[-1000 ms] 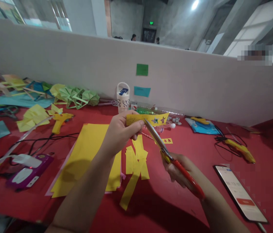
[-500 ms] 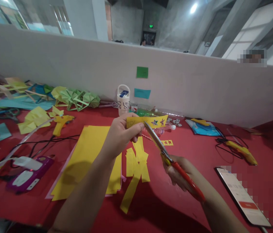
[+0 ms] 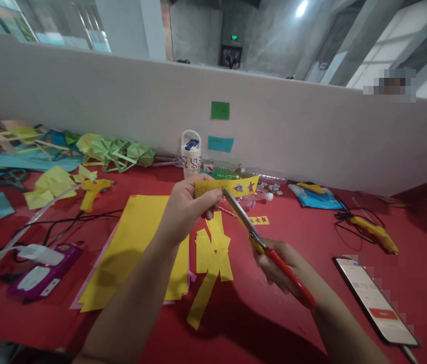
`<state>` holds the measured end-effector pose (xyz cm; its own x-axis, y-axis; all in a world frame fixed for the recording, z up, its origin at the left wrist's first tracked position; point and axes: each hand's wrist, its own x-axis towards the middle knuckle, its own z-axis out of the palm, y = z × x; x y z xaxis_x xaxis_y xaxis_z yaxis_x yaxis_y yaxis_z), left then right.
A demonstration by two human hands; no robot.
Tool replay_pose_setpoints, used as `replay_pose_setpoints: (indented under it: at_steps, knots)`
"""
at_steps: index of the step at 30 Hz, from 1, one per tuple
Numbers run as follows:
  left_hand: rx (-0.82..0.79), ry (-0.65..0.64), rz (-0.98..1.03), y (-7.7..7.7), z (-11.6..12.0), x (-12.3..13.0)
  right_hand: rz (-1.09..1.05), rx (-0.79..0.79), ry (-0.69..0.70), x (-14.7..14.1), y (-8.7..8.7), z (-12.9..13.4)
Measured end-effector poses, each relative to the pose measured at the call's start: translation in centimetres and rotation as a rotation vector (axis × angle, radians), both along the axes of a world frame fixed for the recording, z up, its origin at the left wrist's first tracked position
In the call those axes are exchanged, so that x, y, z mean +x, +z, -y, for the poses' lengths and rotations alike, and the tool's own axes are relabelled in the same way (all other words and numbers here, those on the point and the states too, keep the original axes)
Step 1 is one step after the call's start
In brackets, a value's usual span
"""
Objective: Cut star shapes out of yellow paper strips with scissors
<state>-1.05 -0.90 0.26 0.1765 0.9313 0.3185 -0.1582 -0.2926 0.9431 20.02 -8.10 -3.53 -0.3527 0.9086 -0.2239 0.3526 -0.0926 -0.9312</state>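
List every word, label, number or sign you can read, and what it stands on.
No text can be read.
Black-edged rectangular phone, lit screen: too blurred.
Glowing green sign at the back: too small.
Blue paper note on white partition: marks too faint.
White cylindrical handled tumbler: black markings, illegible.

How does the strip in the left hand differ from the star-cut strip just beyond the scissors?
The held strip is raised in the left hand, with the scissors at it; the lying strip rests on the table.
The held strip's holes look mottled; the lying strip's show red.
The held strip looks larger in view than the lying strip's visible part.
Both are yellow with star-shaped holes.
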Motion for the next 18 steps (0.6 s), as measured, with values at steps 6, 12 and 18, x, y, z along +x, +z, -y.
replay_pose_setpoints:
  at_steps: [6, 12, 18]
  knots:
    - [-0.024, 0.002, -0.006, 0.07, -0.03, -0.02, 0.026, 0.014, 0.013, 0.17, -0.32, -0.07]
    - [0.021, 0.008, -0.026, -0.03, -0.02, -0.2, 0.005, 0.077, 0.021, 0.21, -0.17, -0.11]
    - [0.108, 0.02, -0.029, -0.03, 0.17, -0.17, -0.014, 0.042, 0.012, 0.11, -0.07, -0.17]
